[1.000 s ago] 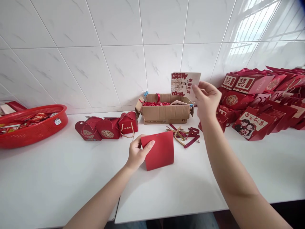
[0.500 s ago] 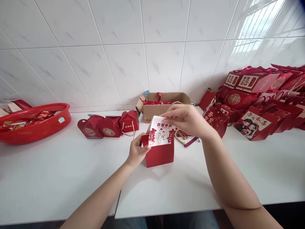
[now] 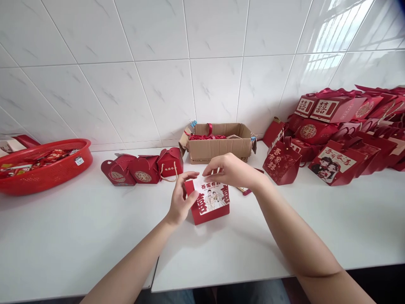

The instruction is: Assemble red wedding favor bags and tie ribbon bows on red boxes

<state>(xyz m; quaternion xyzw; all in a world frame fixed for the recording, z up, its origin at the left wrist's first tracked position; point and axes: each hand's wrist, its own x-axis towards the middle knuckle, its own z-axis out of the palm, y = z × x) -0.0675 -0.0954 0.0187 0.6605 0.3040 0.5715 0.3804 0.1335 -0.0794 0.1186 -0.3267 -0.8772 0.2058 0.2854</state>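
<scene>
- Worktop, white and smooth [image 3: 104, 245], carries everything; a seam runs back from its front edge, left of the middle.
- Red folded-paper box [image 3: 211, 217] stands near the middle of the worktop, between its front and back edges, a little right of the seam.
- White card panel printed with a couple and red characters [image 3: 213, 200] lies against the front face of the red box, leaving a red strip below.
- Left hand [image 3: 181, 204] pinches the box's upper left corner, thumb on the front beside the panel, other fingers bent around behind.
- Right hand [image 3: 232, 171] arches over the top edge of the panel, fingers curled; whether they pinch it cannot be told, the tips being partly hidden.
- Brown cardboard carton [image 3: 218, 148] sits at the back edge, with red ribbon [image 3: 205, 137] inside.
- Three small red boxes [image 3: 146, 171] stand in a row to the carton's left.
- Red plastic basket [image 3: 44, 177] fills the left end, holding wrapped packets [image 3: 52, 156].
- Pile of red gift boxes [image 3: 340, 107] crowds the back right corner.
</scene>
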